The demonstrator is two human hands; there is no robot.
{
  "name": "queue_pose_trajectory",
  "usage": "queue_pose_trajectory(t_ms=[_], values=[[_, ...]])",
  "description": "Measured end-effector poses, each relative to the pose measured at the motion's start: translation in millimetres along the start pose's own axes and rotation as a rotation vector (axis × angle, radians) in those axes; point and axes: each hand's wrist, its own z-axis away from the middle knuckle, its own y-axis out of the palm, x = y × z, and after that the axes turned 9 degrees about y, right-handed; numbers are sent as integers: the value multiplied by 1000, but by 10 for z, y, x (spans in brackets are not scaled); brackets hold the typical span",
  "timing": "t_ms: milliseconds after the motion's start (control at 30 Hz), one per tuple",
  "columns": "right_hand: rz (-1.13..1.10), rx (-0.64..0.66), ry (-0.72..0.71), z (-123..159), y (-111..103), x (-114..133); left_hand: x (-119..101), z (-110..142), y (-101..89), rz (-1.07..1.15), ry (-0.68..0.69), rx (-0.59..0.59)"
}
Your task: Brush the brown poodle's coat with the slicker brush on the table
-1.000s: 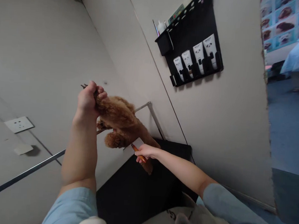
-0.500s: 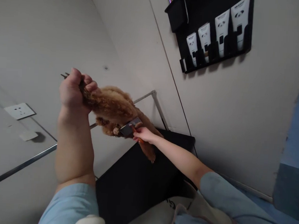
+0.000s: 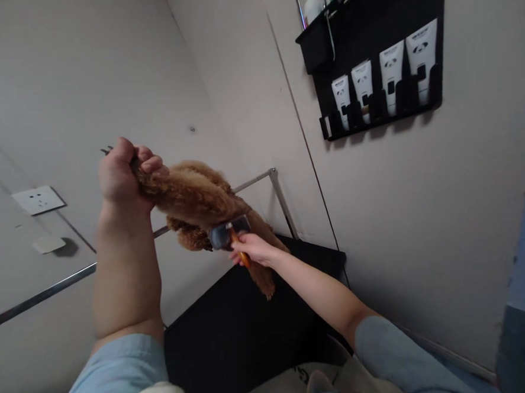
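A small brown curly-haired dog (image 3: pixel 200 201) is stretched out above a black table (image 3: pixel 254 326). My left hand (image 3: pixel 121 173) is closed around its front paws and holds them up at the left. My right hand (image 3: pixel 253 248) grips a slicker brush (image 3: pixel 227 236) with an orange handle. The brush's grey pad lies against the dog's underside. The dog's hind legs hang down toward the table. Its head is hidden behind my left hand and its body.
A metal grooming arm (image 3: pixel 272 179) runs along the wall behind the dog. A black wall rack (image 3: pixel 372 67) holds several white tubes at the upper right. A white wall socket (image 3: pixel 37 199) sits at the left. Blue floor shows at the far right.
My right hand has moved the brush up from below the dog onto its underside. The view has shifted, so the rack sits higher and to the right.
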Motion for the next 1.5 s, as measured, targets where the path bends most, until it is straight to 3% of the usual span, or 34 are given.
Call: queue_pose_trajectory(t_ms=[67,133,233,300,400,467,533,600,667,733,833,900,1000,1100,1167,1300,1333,1500], values=[[34,-82,-83,-10,31,7,-12,21,-22,-1,15,4],[115,-90,6,-9,56,-20,-18,48,-50,-6,23,4],[204,10,116,-8,71,-35,-30,79,-112,-64,22,23],[226,-34,-4,-28,58,5,-44,83,-160,-114,33,41],[291,-230,-166,-46,18,3,-55,108,-223,-118,61,26],[351,-274,-76,6,19,-115,-22,197,-252,-93,52,20],[407,-235,-27,118,63,-277,70,378,-271,-97,-2,62],[508,-223,-192,254,128,-394,228,633,-287,-136,-69,144],[630,-309,-423,369,170,-436,436,910,-317,-175,-69,210],[711,-431,-496,445,160,-468,671,1160,-377,-205,-119,226],[761,-502,-326,552,90,-666,1022,1460,-536,-265,-218,189],[834,-499,-150,668,71,-874,1218,1631,-661,-321,-267,249],[964,-477,-64,869,114,-1076,1398,1850,-798,-362,-217,236],[1008,-471,-269,961,143,-1045,1428,1988,-842,-287,-185,197],[1018,-500,-302,946,110,-987,1387,2029,-845,-254,-155,184],[1028,-589,-7,933,59,-1009,1260,2062,-860,-227,-17,67],[1030,-583,8,948,78,-1024,1233,2071,-865,-212,-17,50],[1065,-430,-389,959,141,-922,1182,2093,-870,-170,-83,17]])
